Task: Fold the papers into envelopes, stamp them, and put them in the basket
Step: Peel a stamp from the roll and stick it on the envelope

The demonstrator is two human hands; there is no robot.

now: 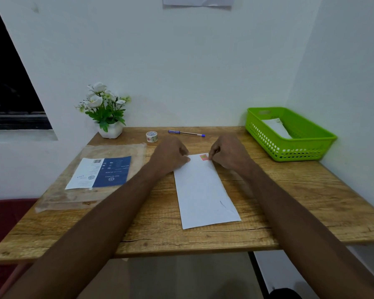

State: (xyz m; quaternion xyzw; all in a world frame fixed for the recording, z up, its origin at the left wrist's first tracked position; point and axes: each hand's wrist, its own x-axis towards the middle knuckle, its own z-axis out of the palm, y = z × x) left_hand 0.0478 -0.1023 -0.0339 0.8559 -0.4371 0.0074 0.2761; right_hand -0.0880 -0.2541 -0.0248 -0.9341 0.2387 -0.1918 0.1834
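Two bare hands work on a wooden bench [289, 190]. White folded envelope [203, 190] lies mid-bench, green basket [294, 145] far right. Left hand [171, 154], fingers curled, pins its far corner; right hand [225, 152] fingertips press the red-green stamp [203, 157].

Label print [108, 172] too small to read; wall sheet [198, 1] cut off.

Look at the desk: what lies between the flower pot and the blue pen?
In the head view, a small roll of tape stands on the table between the flower pot and the pen.
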